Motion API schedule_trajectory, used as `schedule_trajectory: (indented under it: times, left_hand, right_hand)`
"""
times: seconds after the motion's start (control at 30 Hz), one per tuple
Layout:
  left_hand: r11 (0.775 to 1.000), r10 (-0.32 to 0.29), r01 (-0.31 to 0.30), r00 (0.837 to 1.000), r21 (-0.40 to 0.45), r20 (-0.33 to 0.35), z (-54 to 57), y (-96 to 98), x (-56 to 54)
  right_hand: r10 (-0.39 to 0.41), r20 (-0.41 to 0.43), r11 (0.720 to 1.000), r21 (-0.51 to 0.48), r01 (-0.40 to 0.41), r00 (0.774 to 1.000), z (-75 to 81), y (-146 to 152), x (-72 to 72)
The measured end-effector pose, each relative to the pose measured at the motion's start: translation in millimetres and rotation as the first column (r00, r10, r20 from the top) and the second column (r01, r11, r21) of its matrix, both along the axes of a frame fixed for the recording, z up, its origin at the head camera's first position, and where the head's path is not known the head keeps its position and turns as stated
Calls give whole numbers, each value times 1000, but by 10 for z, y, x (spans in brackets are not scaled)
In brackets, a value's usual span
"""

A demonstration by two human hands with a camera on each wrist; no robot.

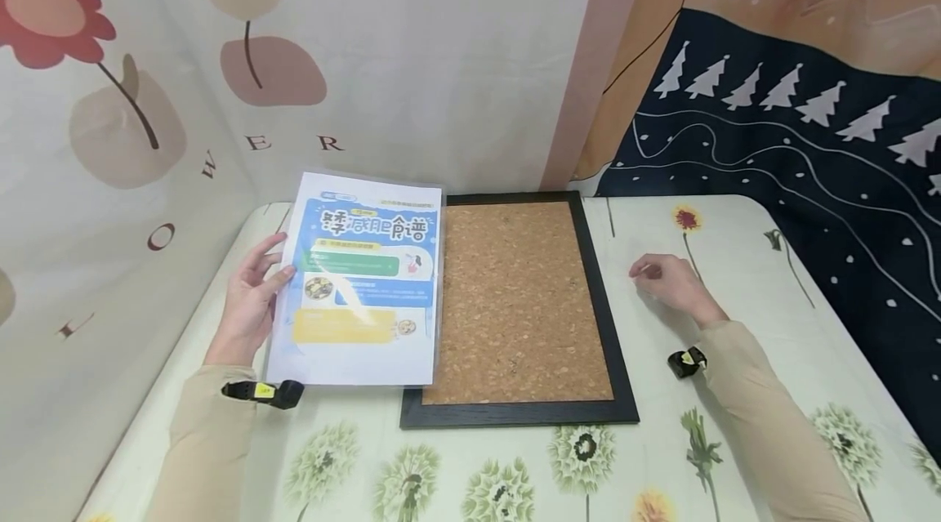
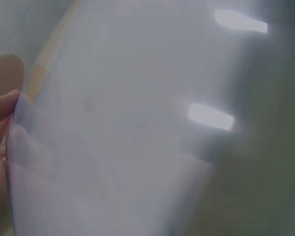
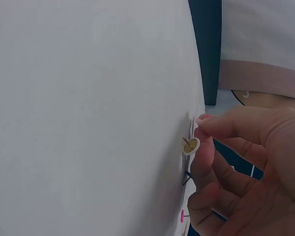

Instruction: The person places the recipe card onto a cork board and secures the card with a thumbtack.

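My left hand (image 1: 250, 301) grips the left edge of a printed sheet in a clear, shiny sleeve (image 1: 360, 359), thumb in front and fingers behind. The sheet has blue, green and yellow blocks of print and overlaps the left side of a black-framed cork board (image 1: 525, 301). In the left wrist view the glossy sheet (image 2: 113, 123) fills most of the picture, bright reflections on it. Right of the board, low over the table, my right hand (image 1: 672, 285) has its fingers curled. At its thumb and index finger it holds a thumbtack (image 3: 191, 146), pin pointing away from the fingers.
The board lies on a table with a flower-print cloth (image 1: 456, 465). A light curtain (image 1: 441, 56) with printed flowers hangs behind it, and a dark one (image 1: 735, 146) with white trees at the right. Small black wrist devices (image 1: 687, 362) sit on both sleeves.
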State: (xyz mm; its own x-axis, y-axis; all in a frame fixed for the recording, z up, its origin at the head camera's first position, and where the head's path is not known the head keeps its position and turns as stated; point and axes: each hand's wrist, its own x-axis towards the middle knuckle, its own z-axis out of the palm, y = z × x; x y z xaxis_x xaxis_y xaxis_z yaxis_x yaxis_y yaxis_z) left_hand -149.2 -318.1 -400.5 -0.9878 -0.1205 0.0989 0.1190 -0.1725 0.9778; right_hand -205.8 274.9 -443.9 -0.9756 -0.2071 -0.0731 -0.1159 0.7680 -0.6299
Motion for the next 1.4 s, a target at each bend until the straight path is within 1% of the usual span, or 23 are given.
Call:
schedule_trajectory:
  times: [0.2,0.33,0.5,0.7,0.87,1.03,1.23,1.4]
  left_hand:
    - [1000,10,-11,999,10,38,-82,142,-49]
    - [1000,7,-8,999,14,52,-131,259,-84]
    - [999,-3,-1,996,52,87,-197,412,-126]
    - [997,-6,-4,992,83,124,-264,610,-182]
    - [991,-8,-10,991,130,136,-307,794,-236]
    - [985,-9,-19,987,172,160,-359,961,-260]
    - [984,-2,-31,983,176,186,-432,1118,-260]
    - [987,9,-42,978,157,207,-466,1278,-286]
  right_hand:
    - [-36,11,999,-28,37,999,8,-35,15]
    - [-46,-2,998,-50,45,999,19,-61,14]
    - [-46,-31,996,-72,43,998,31,-98,-11]
    - [-57,-24,993,-104,54,998,65,-140,-55]
    - [-70,-31,987,-148,65,997,128,-185,-84]
    - [-70,-30,979,-193,63,997,160,-261,-149]
    - [-49,-16,965,-260,43,999,146,-393,-279]
    - [-66,-3,958,-279,62,998,171,-475,-358]
